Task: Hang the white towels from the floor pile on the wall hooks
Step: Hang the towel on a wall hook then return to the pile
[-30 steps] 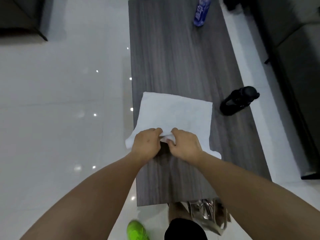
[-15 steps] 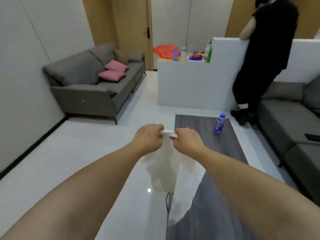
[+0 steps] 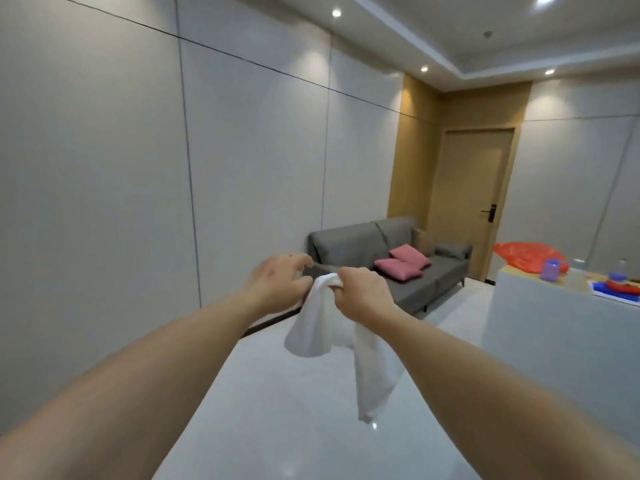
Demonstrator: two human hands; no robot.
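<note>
A white towel (image 3: 346, 337) hangs in the air in front of me, its two ends drooping toward the floor. My right hand (image 3: 362, 294) grips its bunched top edge. My left hand (image 3: 277, 287) is just left of that bunch. Its fingers are loosely curled, and a gap shows between forefinger and thumb. The thumb lies against the cloth, and the hand is blurred. No wall hooks and no floor pile are in view.
A plain panelled wall (image 3: 138, 168) runs along the left. A grey sofa (image 3: 398, 261) with pink cushions stands ahead, beside a wooden door (image 3: 471, 202). A white counter (image 3: 554, 327) with clutter on top is at the right. Glossy white floor (image 3: 277, 427) lies below.
My view has swung up and left, from the dark table to the wall and sofa. The towel came up off the table. My left hand's pinch on it has loosened.
</note>
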